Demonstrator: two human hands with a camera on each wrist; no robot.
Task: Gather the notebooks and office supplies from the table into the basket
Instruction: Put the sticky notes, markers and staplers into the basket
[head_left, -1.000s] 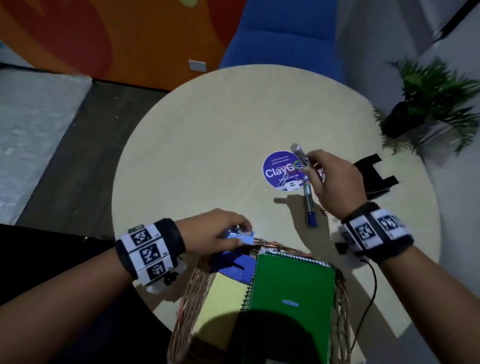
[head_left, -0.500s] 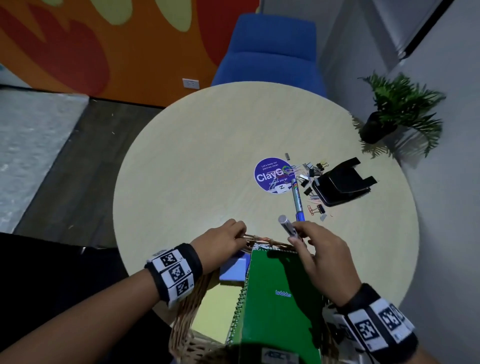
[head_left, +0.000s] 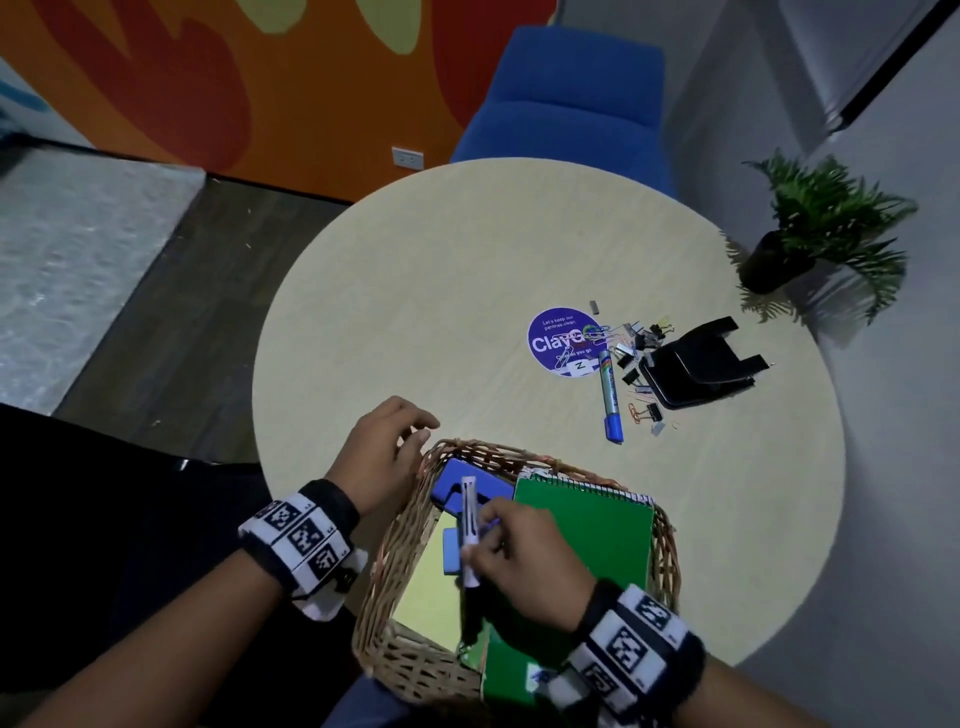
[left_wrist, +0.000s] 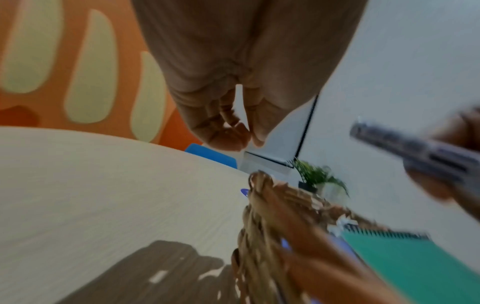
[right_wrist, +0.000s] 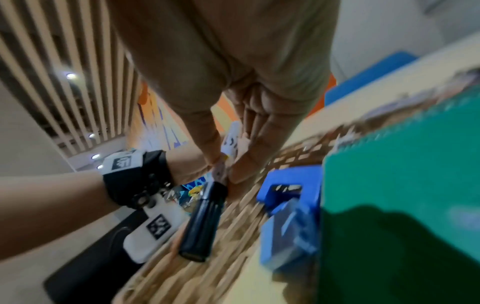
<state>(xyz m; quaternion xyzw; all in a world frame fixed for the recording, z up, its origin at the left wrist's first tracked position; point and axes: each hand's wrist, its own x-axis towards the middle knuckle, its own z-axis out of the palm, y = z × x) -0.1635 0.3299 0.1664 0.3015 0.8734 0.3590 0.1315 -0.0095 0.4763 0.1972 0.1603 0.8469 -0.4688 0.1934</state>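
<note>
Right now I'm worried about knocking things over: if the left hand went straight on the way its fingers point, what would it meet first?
Probably nothing soon: the left hand points past the basket rim over bare table. Depth is unclear.

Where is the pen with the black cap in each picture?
Head: black-capped marker, low centre, held by the right hand over the basket.
Left wrist: a blurred marker, far right edge.
Right wrist: centre, cap pointing down.
Shared landmark: the green notebook, beside it in every view.

Blurred wicker basket (left_wrist: 262, 226) rim
</note>
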